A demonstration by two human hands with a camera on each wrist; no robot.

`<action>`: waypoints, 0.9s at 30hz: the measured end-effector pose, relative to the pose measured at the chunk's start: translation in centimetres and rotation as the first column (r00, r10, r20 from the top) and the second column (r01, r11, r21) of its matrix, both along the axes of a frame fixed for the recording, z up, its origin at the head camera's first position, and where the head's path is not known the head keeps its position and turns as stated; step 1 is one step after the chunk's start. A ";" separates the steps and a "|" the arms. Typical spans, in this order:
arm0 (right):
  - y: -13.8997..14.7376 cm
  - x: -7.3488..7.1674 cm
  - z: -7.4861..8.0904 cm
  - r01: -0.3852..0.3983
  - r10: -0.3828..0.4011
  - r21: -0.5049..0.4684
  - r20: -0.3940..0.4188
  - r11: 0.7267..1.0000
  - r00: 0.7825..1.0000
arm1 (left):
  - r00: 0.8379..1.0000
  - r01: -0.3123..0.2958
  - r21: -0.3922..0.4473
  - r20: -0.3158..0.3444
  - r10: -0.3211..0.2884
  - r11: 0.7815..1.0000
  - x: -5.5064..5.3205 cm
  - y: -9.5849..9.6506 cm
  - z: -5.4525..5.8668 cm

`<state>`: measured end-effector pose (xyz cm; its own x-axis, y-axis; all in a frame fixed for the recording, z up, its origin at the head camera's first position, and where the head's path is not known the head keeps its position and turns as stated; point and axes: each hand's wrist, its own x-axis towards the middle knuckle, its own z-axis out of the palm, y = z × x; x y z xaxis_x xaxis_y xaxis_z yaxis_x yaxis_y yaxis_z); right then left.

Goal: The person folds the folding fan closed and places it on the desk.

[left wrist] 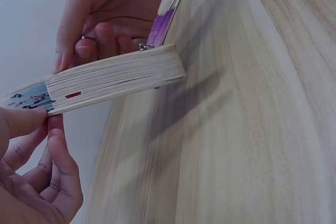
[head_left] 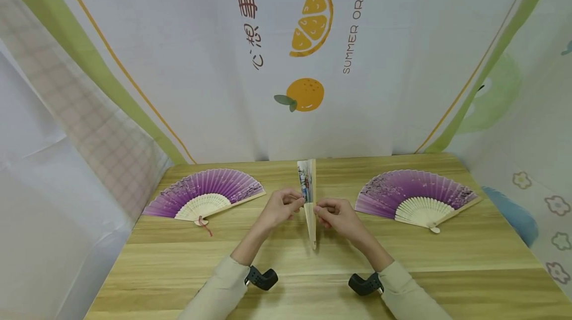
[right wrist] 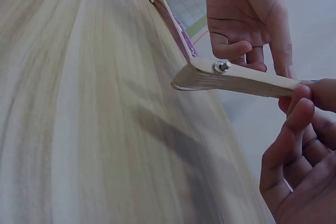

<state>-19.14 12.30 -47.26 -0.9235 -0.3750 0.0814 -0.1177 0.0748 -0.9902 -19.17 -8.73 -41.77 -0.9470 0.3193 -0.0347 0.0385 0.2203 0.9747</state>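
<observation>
A nearly folded folding fan (head_left: 309,210) with pale wooden ribs and a printed leaf is held above the table, pivot end toward me. My left hand (head_left: 281,205) pinches its left side between thumb and fingers, near where leaf meets ribs. On the other side, my right hand (head_left: 339,216) pinches the outer rib. In the left wrist view the stacked ribs (left wrist: 115,80) lie close together, with a small red mark on them. A metal pivot pin (right wrist: 223,66) sticks out near the fan's end in the right wrist view.
An opened purple fan (head_left: 223,186) with a red tassel (head_left: 205,228) lies at the left. Another opened purple fan (head_left: 411,188) lies at the right. Both rest on the wooden table (head_left: 321,290). Behind it hangs a white cloth (head_left: 201,86) with orange prints.
</observation>
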 end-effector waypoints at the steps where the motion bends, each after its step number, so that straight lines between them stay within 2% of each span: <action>1: 0.0 0.0 0.0 0.002 -0.002 0.002 -0.004 1.000 1.000 | 1.000 -0.003 0.001 -0.006 0.003 1.000 0.3 0.1 0.4; 5: 0.1 0.0 -0.2 0.014 -0.014 0.017 -0.028 1.000 1.000 | 1.000 -0.013 0.012 -0.014 0.013 1.000 0.8 0.2 1.1; 8: 0.2 0.0 -0.2 0.023 -0.022 0.021 -0.046 1.000 0.999 | 1.000 -0.015 0.009 -0.016 0.015 1.000 0.6 0.2 0.8; 15: 0.3 -0.1 -0.3 0.047 -0.044 0.041 -0.062 0.998 0.997 | 0.999 -0.042 0.015 -0.014 0.042 0.999 -1.3 0.2 -2.6; 17: 0.4 -0.2 -0.4 0.037 -0.035 0.041 -0.050 0.998 0.998 | 0.999 -0.051 0.015 -0.010 0.051 0.999 -1.4 0.3 -3.0; 22: 0.5 -0.3 -0.6 0.002 -0.002 0.024 0.012 1.000 1.000 | 0.999 -0.045 0.017 -0.012 0.045 0.999 -1.3 0.4 -3.0; 27: 0.5 -0.4 -0.6 -0.013 0.012 0.011 0.036 1.000 0.999 | 1.000 -0.011 0.030 -0.007 0.011 1.000 -0.8 0.5 -1.9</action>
<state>-19.50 12.82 -47.91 -0.9209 -0.3872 0.0443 -0.0833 0.0846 -0.9929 -19.99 -8.23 -43.65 -0.9507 0.3096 -0.0185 0.0434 0.1919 0.9804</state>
